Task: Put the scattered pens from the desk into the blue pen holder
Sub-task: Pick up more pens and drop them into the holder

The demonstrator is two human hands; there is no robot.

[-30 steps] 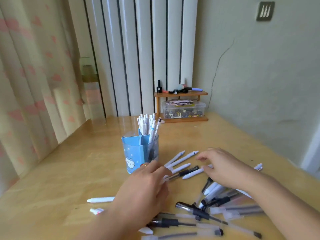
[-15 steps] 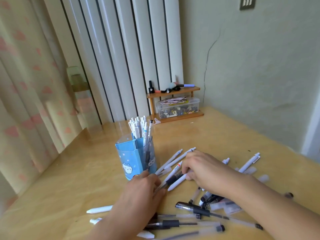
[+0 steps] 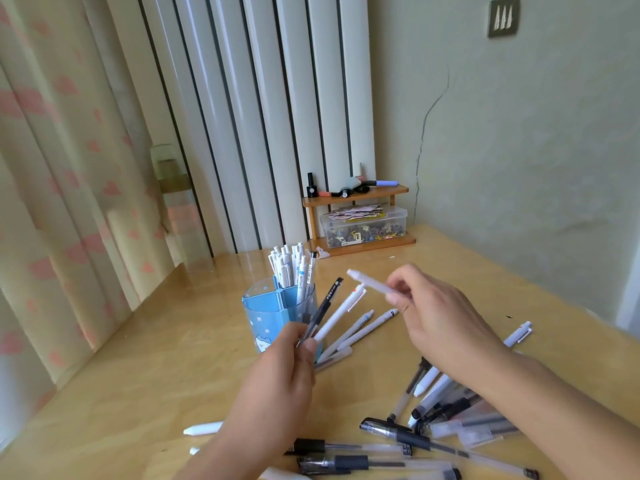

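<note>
The left hand (image 3: 277, 379) is raised above the glossy wooden counter (image 3: 138, 393), knuckles toward the camera, its grip pinched on two pens that fan up and to the right: a black-capped clear pen (image 3: 323, 306) and a white click pen (image 3: 341, 315). The right hand (image 3: 440, 317) hovers further right, palm down, thumb and forefinger pressed on a frosted translucent pen (image 3: 369, 283) held nearly level, its tip pointing left.

The blue plastic pen holder with a white cartoon print (image 3: 266, 317) stands upright just behind the left hand. Its rear compartment holds a bunch of white pens (image 3: 287, 268) standing on end; the front compartment looks unfilled.

Two grey-white pens (image 3: 360, 329) lie beside the holder. A loose pile of black-and-clear pens (image 3: 415, 441) lies under the right forearm.
</note>
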